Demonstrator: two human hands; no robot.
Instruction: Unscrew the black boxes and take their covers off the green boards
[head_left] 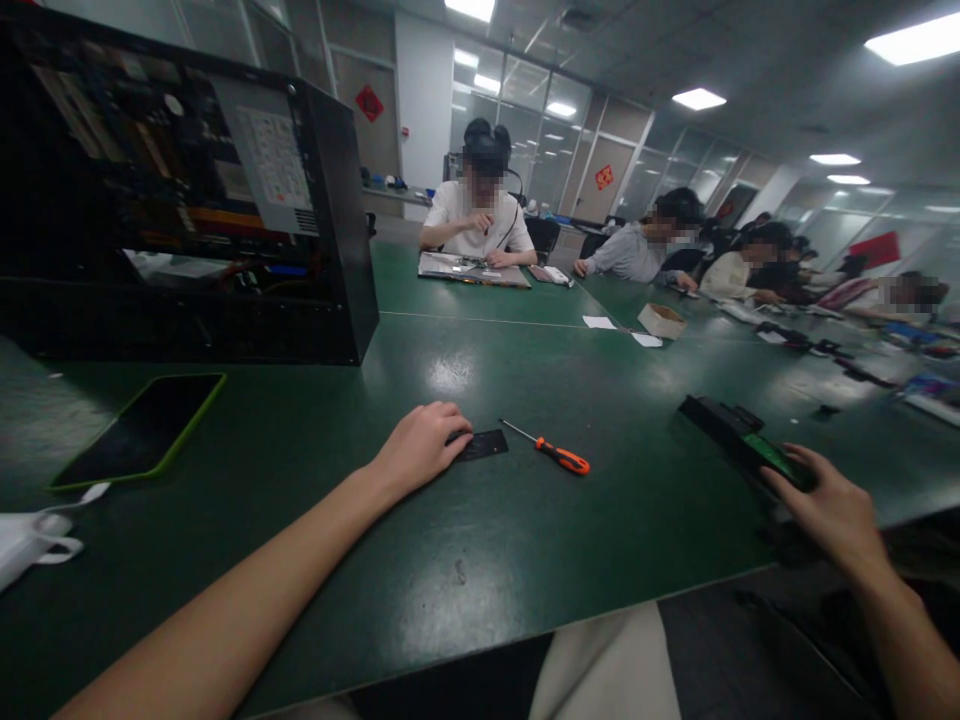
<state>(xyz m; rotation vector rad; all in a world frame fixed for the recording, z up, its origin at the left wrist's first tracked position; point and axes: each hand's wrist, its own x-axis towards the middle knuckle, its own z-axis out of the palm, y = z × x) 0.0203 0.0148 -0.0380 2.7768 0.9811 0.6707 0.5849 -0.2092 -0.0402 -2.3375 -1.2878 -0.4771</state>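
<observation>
My left hand (424, 445) rests on the table with its fingers curled over the end of a thin, flat black plate (487, 445). Part of that plate is hidden beneath the fingers. Just right of it lies a screwdriver (562, 456) with an orange and black handle, its shaft pointing up and left. At the right, my right hand (832, 500) grips the near end of a long black part (724, 425) with a green circuit board on it. The far end of this part points away to the left, over the table.
An open black computer case (337, 220) stands at the back left. In front of it are a phone in a green case (142, 430) and a white object with a strap (30, 545). Across the green table (465, 540), a small box (661, 321) sits near several people at work.
</observation>
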